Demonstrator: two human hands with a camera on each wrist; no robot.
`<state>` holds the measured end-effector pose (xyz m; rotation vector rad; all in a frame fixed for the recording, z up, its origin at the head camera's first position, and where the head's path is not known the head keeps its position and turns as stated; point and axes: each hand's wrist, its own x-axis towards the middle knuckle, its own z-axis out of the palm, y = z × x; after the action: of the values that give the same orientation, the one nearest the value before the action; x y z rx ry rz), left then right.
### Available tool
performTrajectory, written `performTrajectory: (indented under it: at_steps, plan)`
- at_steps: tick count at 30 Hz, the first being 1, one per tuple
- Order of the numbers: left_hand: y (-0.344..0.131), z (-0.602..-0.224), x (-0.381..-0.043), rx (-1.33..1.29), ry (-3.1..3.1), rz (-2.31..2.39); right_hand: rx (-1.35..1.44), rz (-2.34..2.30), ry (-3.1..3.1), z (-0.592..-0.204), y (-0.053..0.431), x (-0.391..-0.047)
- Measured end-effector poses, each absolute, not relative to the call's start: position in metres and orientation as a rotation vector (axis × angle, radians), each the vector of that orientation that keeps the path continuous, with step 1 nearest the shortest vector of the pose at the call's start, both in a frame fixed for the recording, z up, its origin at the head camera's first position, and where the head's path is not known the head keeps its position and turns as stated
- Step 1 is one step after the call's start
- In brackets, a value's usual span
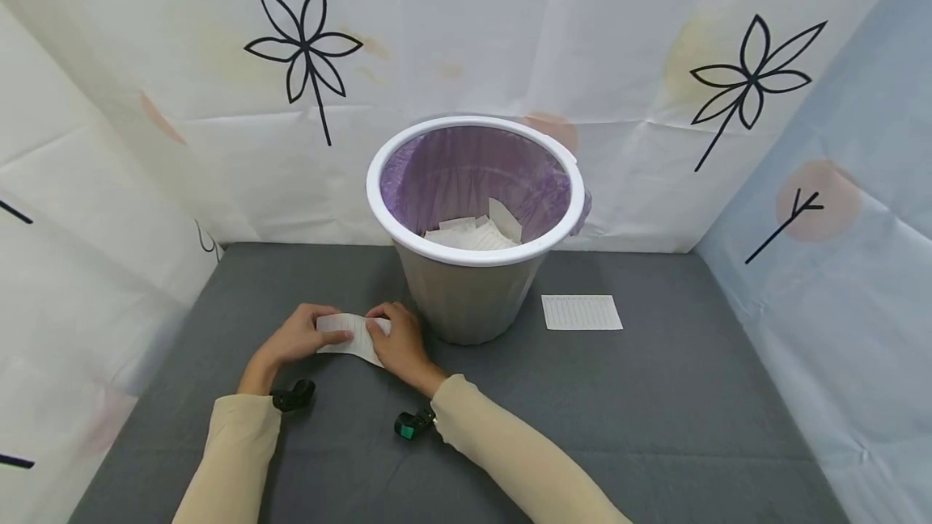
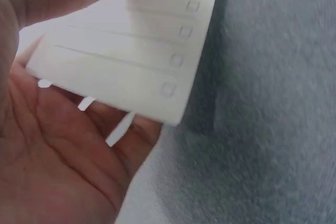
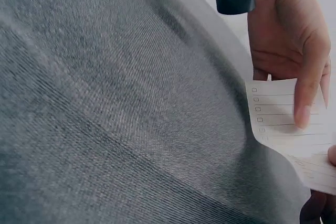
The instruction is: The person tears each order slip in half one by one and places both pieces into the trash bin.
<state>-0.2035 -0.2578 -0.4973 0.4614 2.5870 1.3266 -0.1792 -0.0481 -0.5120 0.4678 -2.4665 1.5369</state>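
Both hands hold one lined sheet of paper [image 1: 354, 335] just over the grey cloth, left of the bin. My left hand [image 1: 306, 335] pinches its left end, thumb on top and fingers underneath. At the other end my right hand [image 1: 399, 344] pinches the sheet between thumb and fingers. The paper bends in a curve between them. In the left wrist view small printed checkboxes run along the edge of the sheet [image 2: 121, 77]. The right wrist view shows the left thumb lying flat across the sheet [image 3: 275, 121], with the right fingertips at the lower edge of the frame.
Behind the hands stands a white bin [image 1: 473, 289] with a purple liner [image 1: 473, 168], holding several pieces of paper [image 1: 480, 234]. Another lined sheet [image 1: 581, 312] lies flat on the grey cloth [image 1: 619, 411] to its right. Printed fabric walls [image 1: 451, 39] enclose the back and sides.
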Motion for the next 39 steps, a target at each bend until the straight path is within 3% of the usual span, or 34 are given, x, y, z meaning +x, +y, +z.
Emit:
performTrajectory:
  at_steps: [19,39]
  plan:
    - [-0.217,-0.456,-0.186,0.616,2.505,1.526,0.615,1.593,-2.352,-0.487,-0.003,-0.147]
    - [-0.138,-0.399,-0.151,0.886,2.423,1.660,0.810,1.673,-2.054,-0.428,0.078,-0.113]
